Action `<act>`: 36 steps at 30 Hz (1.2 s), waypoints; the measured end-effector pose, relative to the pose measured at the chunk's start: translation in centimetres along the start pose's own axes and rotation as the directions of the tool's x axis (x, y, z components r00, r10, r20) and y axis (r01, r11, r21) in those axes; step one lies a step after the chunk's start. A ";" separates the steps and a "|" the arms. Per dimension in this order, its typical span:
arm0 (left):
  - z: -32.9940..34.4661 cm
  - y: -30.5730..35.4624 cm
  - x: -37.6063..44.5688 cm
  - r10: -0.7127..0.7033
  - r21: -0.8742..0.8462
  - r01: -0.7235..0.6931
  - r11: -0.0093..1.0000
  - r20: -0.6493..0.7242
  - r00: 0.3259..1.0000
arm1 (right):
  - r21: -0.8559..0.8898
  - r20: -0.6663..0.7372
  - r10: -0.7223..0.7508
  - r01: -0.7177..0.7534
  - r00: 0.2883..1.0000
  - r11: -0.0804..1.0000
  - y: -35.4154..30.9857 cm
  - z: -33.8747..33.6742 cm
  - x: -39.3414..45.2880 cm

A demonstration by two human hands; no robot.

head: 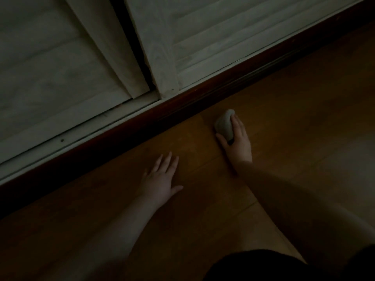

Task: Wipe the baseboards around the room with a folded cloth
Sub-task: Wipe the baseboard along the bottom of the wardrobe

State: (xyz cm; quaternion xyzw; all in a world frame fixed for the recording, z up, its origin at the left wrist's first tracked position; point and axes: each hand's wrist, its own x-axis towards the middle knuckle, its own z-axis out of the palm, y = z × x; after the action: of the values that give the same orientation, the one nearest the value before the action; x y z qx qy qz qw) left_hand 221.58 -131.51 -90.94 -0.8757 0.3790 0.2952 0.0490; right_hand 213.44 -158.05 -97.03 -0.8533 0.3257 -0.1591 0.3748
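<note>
The right hand point(236, 136) grips a bunched pale cloth point(224, 124) on the wooden floor point(304, 102), just short of the dark baseboard point(142, 122). The left hand point(162, 177) rests flat, fingers spread, holding nothing. Dim light obscures the cloth's folds and the baseboard's surface.

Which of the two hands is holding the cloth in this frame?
The right hand grips the bunched grey cloth near the dark baseboard. The left hand lies flat on the wooden floor, fingers spread, holding nothing.
</note>
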 end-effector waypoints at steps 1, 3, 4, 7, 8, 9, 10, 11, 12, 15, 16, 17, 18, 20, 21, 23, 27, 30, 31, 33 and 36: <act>-0.5 0.1 -0.1 -0.006 0.006 0.006 1.000 0.026 1.000 | -0.010 0.006 -0.006 0.006 1.000 1.000 0.1 0.0 0.0; -1.6 0.0 -0.3 -0.013 0.034 0.010 0.999 0.087 0.996 | -0.009 0.020 -0.016 0.016 1.000 1.000 0.0 -0.1 -0.1; -2.2 -0.1 -0.4 -0.018 0.050 0.012 0.999 0.121 0.993 | -0.004 0.028 -0.024 0.025 0.999 1.000 0.0 -0.1 -0.1; -3.6 -0.5 0.0 -0.034 0.098 0.017 0.995 0.177 0.984 | 0.009 0.043 -0.039 0.039 0.998 0.999 -0.2 -0.4 -0.1; -4.0 -0.6 0.4 -0.036 0.103 0.019 0.995 0.175 0.984 | 0.013 0.047 -0.035 0.034 0.998 0.999 -0.3 -0.5 0.0; -4.2 -0.6 0.9 -0.038 0.098 0.022 0.995 0.165 0.986 | 0.015 0.049 -0.035 0.034 0.998 0.999 -0.4 -0.5 0.0; -4.3 -0.6 1.6 -0.034 0.090 0.021 0.996 0.146 0.989 | 0.014 0.043 -0.038 0.037 0.998 0.999 -0.6 -0.5 -0.1; -4.3 -0.6 2.3 -0.028 0.083 0.018 0.996 0.121 0.992 | 0.012 0.034 -0.042 0.042 0.999 0.999 -0.7 -0.6 0.0; -4.3 -0.5 3.0 -0.024 0.076 0.016 0.997 0.100 0.995 | 0.012 0.027 -0.044 0.044 0.999 0.999 -0.8 -0.5 0.0; -3.4 0.2 4.7 0.003 0.047 -0.006 0.999 0.068 0.998 | 0.015 0.019 -0.059 0.058 0.998 0.998 -0.8 -0.6 0.1; -3.0 0.4 5.1 0.015 0.044 -0.018 0.999 0.071 0.997 | 0.022 0.024 -0.054 0.054 0.998 0.998 -0.8 -0.7 0.1; -2.7 0.7 5.5 0.023 0.046 -0.027 0.999 0.074 0.997 | 0.037 0.032 -0.049 0.048 0.998 0.998 -0.8 -0.9 0.1; -2.3 0.9 5.8 0.026 0.054 -0.030 0.998 0.077 0.997 | 0.060 0.043 -0.044 0.042 0.998 0.997 -0.8 -1.1 0.1; -1.7 1.0 6.3 0.026 0.078 -0.032 0.996 0.070 0.997 | 0.115 0.066 -0.026 0.019 0.997 0.993 -0.7 -1.8 0.3; -1.5 1.0 6.6 0.028 0.084 -0.033 0.996 0.064 0.998 | 0.133 0.075 -0.015 0.005 0.997 0.991 -0.5 -2.4 0.8; -1.2 0.9 6.8 0.032 0.089 -0.037 0.995 0.063 0.998 | 0.136 0.052 0.022 -0.029 0.998 0.990 -0.4 -3.9 2.4; -1.0 0.7 6.9 0.030 0.106 -0.035 0.994 0.055 0.998 | 0.140 -0.126 0.125 -0.108 0.984 0.984 -0.9 -7.2 7.6; -0.8 0.7 7.0 0.031 0.100 -0.035 0.994 0.043 0.999 | 0.136 -0.160 0.144 -0.123 0.976 0.983 -2.1 -8.7 11.4; -0.7 0.6 6.9 0.033 0.099 -0.036 0.994 0.036 0.999 | 0.140 -0.158 0.150 -0.128 0.976 0.982 -2.6 -8.9 12.4; -0.5 0.5 6.8 0.043 0.107 -0.045 0.993 0.025 0.999 | 0.124 -0.161 0.166 -0.147 0.973 0.981 -3.7 -8.5 13.5; -0.5 0.5 6.8 0.043 0.110 -0.044 0.993 0.017 0.999 | 0.110 -0.176 0.164 -0.146 0.971 0.983 -5.5 -6.3 12.5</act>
State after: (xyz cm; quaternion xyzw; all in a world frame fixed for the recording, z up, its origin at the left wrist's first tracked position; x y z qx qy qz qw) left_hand 225.13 -136.35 -94.18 -0.8609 0.4133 0.2813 0.0939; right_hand 221.84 -167.09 -88.40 -0.7878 0.4166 -0.2231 0.3950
